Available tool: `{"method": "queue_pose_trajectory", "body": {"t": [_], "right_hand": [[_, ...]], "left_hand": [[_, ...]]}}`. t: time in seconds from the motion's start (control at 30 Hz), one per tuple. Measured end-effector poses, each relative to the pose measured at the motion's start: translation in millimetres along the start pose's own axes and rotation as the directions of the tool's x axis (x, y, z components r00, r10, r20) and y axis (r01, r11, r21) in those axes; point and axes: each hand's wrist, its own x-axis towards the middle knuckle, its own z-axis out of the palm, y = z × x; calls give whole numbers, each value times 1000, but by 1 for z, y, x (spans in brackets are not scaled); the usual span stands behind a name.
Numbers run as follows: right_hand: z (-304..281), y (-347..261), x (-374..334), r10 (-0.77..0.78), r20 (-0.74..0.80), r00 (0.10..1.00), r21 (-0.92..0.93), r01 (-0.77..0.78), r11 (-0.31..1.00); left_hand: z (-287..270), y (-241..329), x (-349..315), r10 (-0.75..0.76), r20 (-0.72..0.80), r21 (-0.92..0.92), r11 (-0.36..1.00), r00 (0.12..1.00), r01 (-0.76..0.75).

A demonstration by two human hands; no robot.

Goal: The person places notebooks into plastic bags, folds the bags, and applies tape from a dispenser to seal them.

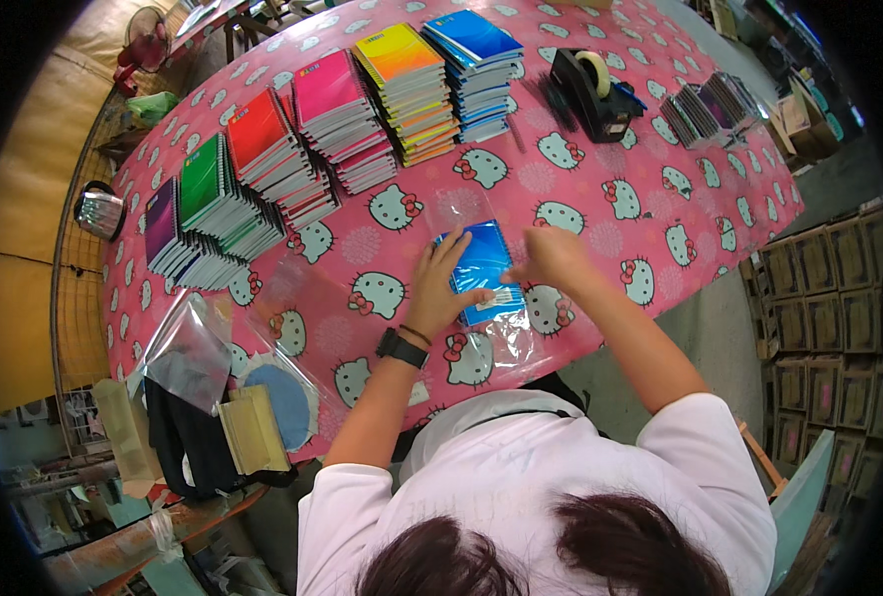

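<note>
A blue spiral notebook [480,260] lies in front of me inside a clear plastic bag [514,344], whose loose end spreads toward me. My left hand [443,282] rests on the notebook's left side with its fingers stretched out and its thumb across the lower part. At the right edge, my right hand [551,260] is closed, its thumb against the bagged notebook. What its curled fingers hold, if anything, is hidden. A pale label shows through the plastic near the notebook's lower edge.
Stacks of purple, green, red, pink, yellow [399,58] and blue notebooks stand at the back left. A black tape dispenser [594,97] sits at the back right, with bundled notebooks [715,109] beyond. Clear plastic sheets [191,348] lie at left. Boxes [821,298] are piled at right.
</note>
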Motion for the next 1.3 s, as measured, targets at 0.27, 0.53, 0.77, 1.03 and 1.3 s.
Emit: {"method": "queue_pose_trajectory", "body": {"t": [0.27, 0.53, 0.77, 1.03, 1.3], "right_hand": [[64, 32, -39, -163, 59, 985, 950, -5, 312], [38, 29, -19, -185, -495, 849, 681, 512, 524], [36, 10, 18, -226, -535, 814, 801, 574, 172], [41, 40, -26, -106, -607, 788, 721, 602, 342], [7, 33, -36, -382, -620, 686, 478, 715, 509]], "left_hand": [[22, 25, -69, -518, -71, -726, 613, 852, 312], [-22, 23, -14, -37, -230, -261, 965, 972, -25], [-11, 22, 23, -164, -56, -800, 598, 985, 54], [-42, 58, -4, -29, -382, -264, 961, 924, -80], [-87, 106, 14, 426, -157, 299, 880, 891, -369]]}}
